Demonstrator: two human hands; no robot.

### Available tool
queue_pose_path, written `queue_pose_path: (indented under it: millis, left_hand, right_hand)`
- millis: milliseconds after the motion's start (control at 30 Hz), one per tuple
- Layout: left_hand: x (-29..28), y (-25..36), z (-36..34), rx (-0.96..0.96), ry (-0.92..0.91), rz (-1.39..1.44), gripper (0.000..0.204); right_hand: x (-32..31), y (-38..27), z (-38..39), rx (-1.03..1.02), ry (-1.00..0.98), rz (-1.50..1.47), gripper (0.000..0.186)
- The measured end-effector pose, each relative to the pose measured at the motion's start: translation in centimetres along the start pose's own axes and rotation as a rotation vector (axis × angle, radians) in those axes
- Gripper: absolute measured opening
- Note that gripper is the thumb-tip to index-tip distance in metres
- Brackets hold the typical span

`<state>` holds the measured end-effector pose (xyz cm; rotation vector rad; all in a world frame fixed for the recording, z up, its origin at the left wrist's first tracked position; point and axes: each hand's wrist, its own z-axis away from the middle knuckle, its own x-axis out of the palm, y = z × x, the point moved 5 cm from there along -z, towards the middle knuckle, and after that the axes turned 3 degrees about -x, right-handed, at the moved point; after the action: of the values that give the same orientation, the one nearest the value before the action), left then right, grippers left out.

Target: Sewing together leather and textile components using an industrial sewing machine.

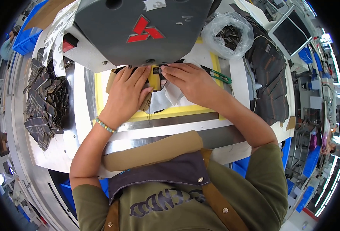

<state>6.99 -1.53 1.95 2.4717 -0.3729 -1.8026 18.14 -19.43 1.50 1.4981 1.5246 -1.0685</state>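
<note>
evidently, the left hand (130, 86) lies flat, fingers extended, over a thin, dark, partly hidden fabric piece (147, 103) at upper centre of the frame; the right hand (195, 82) lies likewise beside it. presumably light and limp; hold by its edges.

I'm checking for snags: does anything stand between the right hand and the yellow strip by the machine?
Yes: a small black piece, at the upper right of the yellow strip, by the fingertips of the right hand. The green tool lies outside, past the hand.
</note>
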Motion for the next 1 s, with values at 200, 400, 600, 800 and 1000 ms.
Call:
queue_pose_path:
  millis: [200,400,600,800,1000]
  left_hand:
    - [0.0,-0.1,-0.1,-0.022,-0.019,0.022,0.059]
    - [0.0,-0.3,-0.1,-0.034,-0.021,0.056,0.058]
    - [0.0,-0.4,0.0,-0.042,-0.011,0.061,0.057]
    - [0.0,-0.3,-0.1,-0.001,0.041,0.027,0.054]
    - [-0.2,-0.3,-0.1,-0.012,0.036,0.049,0.054]
  right_hand:
    - [0.3,0.4,0.1,-0.015,0.063,-0.036,0.044]
    - [0.5,0.9,0.1,0.008,0.053,-0.130,0.049]
    - [0.3,0.9,-0.1,0.003,0.029,-0.137,0.051]
    - [0.4,1.2,-0.1,0.011,0.057,-0.161,0.047]
    - [0.4,1.2,-0.2,-0.014,0.063,-0.113,0.047]
